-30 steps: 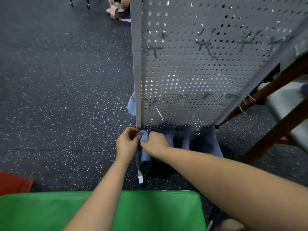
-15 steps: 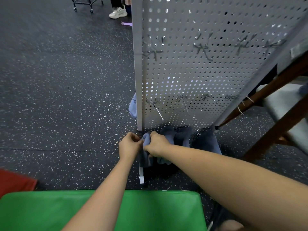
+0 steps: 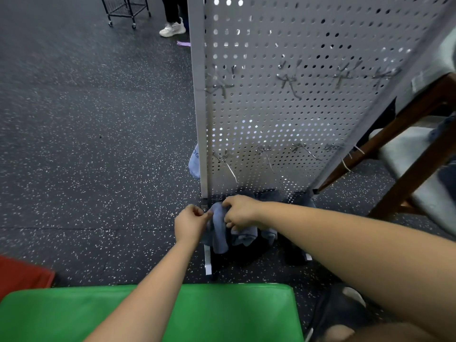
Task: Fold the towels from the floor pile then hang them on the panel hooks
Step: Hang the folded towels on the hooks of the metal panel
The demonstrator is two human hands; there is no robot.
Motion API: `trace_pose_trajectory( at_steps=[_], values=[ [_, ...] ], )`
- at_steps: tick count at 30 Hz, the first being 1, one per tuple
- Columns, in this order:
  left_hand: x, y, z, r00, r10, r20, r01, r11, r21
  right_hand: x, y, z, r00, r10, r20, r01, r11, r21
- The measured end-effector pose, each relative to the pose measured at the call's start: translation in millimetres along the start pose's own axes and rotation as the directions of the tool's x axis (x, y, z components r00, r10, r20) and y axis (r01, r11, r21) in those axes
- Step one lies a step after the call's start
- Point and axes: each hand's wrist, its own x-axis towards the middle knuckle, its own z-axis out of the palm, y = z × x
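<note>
A grey perforated panel point(image 3: 283, 114) stands upright with two rows of metal hooks point(image 3: 287, 81). At its bottom left corner a folded blue towel point(image 3: 218, 233) hangs down. My left hand point(image 3: 190, 223) pinches the towel's top left edge. My right hand point(image 3: 240, 212) grips its top from the right. More folded blue towels point(image 3: 246, 236) hang beside it under the panel's lower edge. Another blue towel point(image 3: 195, 162) shows behind the panel's left post.
A green padded bench point(image 3: 209, 314) lies close in front, a red pad point(image 3: 22, 276) at the left. A wooden chair with a grey seat point(image 3: 414, 156) stands at the right. Far back are a wire cart point(image 3: 123, 9) and a person's shoe point(image 3: 172, 28).
Both hands stayed on the towel's top at the panel's bottom corner, with the left hand shifting slightly. The view tilted up a little.
</note>
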Motion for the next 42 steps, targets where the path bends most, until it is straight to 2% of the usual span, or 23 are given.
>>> trace_pose_trajectory(
  at_steps=[5,12,18,22,26,30,32,34,37,39,42],
  values=[
    [-19.7,19.8,-20.7,0.978,0.209,0.019,-0.208,0.978,-0.017,-59.4,11.1,-38.9,0.996,-0.074,0.057,0.071,0.996,0.059],
    [-65.9,70.6,-1.5,0.900,0.406,0.158,-0.409,0.912,-0.015,-155.3,80.2,-86.0,0.998,-0.044,-0.037,0.049,0.986,0.158],
    [-135.4,156.7,36.1,0.691,0.632,0.351,-0.637,0.762,-0.120,-232.9,129.4,-130.1,0.952,-0.020,-0.305,0.104,0.959,0.263],
    [-183.7,219.1,55.5,0.548,0.738,0.392,-0.735,0.649,-0.194,-291.6,153.7,-161.3,0.909,0.021,-0.416,0.116,0.946,0.302],
    [-225.8,278.9,81.9,0.425,0.803,0.418,-0.771,0.563,-0.298,-336.7,179.1,-188.4,0.816,0.085,-0.571,0.155,0.920,0.359],
    [-265.0,336.5,120.4,0.362,0.818,0.447,-0.741,0.544,-0.395,-350.5,218.9,-209.8,0.646,0.178,-0.742,0.113,0.939,0.324],
    [-279.3,364.4,139.6,0.330,0.840,0.431,-0.784,0.498,-0.370,-352.7,240.2,-214.2,0.560,0.221,-0.798,0.072,0.947,0.313],
    [-286.6,389.2,157.9,0.325,0.843,0.428,-0.814,0.480,-0.326,-354.0,258.4,-216.7,0.505,0.256,-0.824,0.040,0.947,0.318],
    [-283.6,416.7,187.3,0.340,0.850,0.403,-0.868,0.449,-0.214,-356.5,273.8,-221.1,0.468,0.266,-0.843,0.009,0.952,0.306],
    [-274.5,428.0,207.4,0.358,0.835,0.418,-0.891,0.440,-0.115,-357.9,278.7,-222.6,0.458,0.267,-0.848,0.007,0.953,0.304],
    [-263.3,438.1,230.8,0.423,0.759,0.495,-0.884,0.466,0.040,-358.4,284.1,-220.4,0.477,0.274,-0.835,-0.004,0.951,0.310]
  ],
)
